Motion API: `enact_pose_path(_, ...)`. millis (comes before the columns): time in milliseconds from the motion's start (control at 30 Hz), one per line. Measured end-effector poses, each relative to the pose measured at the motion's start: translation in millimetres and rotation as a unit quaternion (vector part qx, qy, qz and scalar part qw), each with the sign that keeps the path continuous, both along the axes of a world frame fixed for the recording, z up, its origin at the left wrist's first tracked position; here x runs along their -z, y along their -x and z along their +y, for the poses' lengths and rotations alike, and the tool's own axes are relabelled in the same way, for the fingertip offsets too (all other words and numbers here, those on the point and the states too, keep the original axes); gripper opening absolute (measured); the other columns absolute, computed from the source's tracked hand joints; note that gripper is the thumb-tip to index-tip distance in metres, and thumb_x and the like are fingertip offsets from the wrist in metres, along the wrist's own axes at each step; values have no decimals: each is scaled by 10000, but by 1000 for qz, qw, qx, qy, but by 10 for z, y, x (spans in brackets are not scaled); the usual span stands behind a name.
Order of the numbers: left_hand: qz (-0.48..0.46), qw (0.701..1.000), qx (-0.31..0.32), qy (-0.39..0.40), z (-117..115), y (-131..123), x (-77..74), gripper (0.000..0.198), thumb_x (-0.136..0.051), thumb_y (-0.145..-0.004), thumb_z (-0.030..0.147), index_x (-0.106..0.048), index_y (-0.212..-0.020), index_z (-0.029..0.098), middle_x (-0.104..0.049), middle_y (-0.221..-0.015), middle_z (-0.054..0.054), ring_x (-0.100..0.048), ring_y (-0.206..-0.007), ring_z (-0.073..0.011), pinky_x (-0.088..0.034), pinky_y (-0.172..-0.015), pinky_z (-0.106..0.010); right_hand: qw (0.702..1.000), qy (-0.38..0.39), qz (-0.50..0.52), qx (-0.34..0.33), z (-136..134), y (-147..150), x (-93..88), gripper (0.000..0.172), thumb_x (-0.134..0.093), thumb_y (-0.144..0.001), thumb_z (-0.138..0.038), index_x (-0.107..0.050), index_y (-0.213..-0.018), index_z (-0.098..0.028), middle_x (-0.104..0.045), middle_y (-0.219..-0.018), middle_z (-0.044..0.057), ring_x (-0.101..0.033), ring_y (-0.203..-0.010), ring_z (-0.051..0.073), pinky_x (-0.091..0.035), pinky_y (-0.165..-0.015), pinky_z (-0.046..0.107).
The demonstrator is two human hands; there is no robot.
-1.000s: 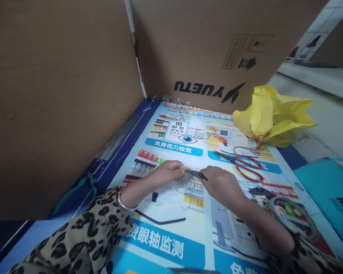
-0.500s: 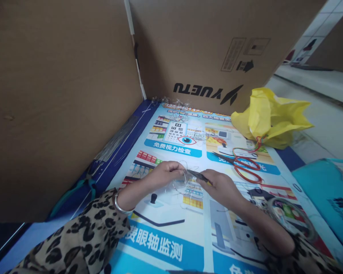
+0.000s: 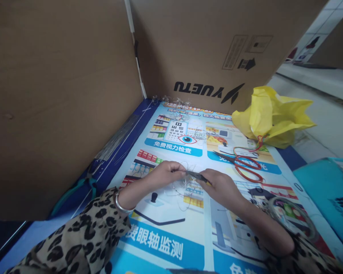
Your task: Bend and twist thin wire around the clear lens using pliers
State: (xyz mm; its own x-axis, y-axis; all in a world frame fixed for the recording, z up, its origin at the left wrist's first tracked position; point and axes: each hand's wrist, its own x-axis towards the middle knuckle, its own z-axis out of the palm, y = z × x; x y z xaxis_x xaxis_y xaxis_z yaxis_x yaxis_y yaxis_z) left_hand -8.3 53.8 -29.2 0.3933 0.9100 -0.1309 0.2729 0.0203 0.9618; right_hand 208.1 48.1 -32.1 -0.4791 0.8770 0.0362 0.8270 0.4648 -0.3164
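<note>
My left hand (image 3: 166,173) is closed in a pinch on a loop of thin wire (image 3: 180,186) just above a printed poster (image 3: 171,213). My right hand (image 3: 221,186) is wrapped round a small dark plier-like tool (image 3: 196,175) whose tip meets the wire beside the left fingers. More of the wire curls loosely below the two hands. A silver bangle sits on my left wrist, and both arms wear leopard-print sleeves.
Red-handled scissors (image 3: 244,163) lie right of my hands, a crumpled yellow plastic bag (image 3: 271,116) behind them. Cardboard panels (image 3: 60,99) wall the left and back. A bundle of straight wires (image 3: 117,139) lies along the left edge, small wire pieces (image 3: 180,106) at the back, a teal box (image 3: 328,190) at right.
Both hands stay together on the wire; the fingers and tool tip have shifted only slightly. The view has wobbled a little.
</note>
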Motion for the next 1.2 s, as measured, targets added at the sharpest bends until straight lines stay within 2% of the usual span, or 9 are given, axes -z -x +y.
enact_pose_path(200, 9, 1000, 0, -1, 1, -3, 12, 211, -596, -726, 332, -625, -752, 125, -494, -610, 36, -415, -563, -72, -313, -530, -189, 1000, 9, 6, -2, -15, 7, 20, 252, -407, -872, -372, -599, -836, -213, -618, -786, 17, -574, -756, 151, -384, -638, 241)
enact_pose_path(533, 10, 1000, 4, -15, -6, 0, 6, 175, -560, -736, 313, -590, -724, 142, -469, -595, 44, -396, -539, -73, -316, -530, -191, 1000, -12, -4, -16, -13, 18, 16, 238, -412, -871, -348, -590, -794, -210, -601, -763, 15, -552, -735, 141, -372, -631, 236)
enact_pose_path(833, 58, 996, 13, -63, -16, -2, -5, 131, -534, -735, 250, -612, -738, 144, -559, -684, 22, -480, -632, -99, -354, -596, -203, 981, -161, -82, -67, -3, -36, 13, 164, -492, -826, -243, -637, -868, -179, -581, -763, 50, -497, -782, 183, -321, -711, 285)
enact_pose_path(1067, 84, 992, 44, -81, -25, -2, -56, 128, -504, -748, 209, -615, -765, 149, -587, -729, 10, -502, -661, -104, -373, -623, -208, 969, -201, -114, -86, 20, -70, 25, 126, -524, -807, -230, -636, -846, -185, -570, -754, 45, -472, -758, 185, -284, -689, 298)
enact_pose_path(1200, 91, 991, 63, -81, -30, 1, -83, 125, -495, -759, 206, -603, -765, 144, -571, -711, 14, -487, -643, -98, -372, -612, -204, 971, -198, -106, -87, 16, -78, 39, 150, -502, -817, -230, -642, -854, -190, -585, -753, 43, -497, -762, 183, -297, -693, 293)
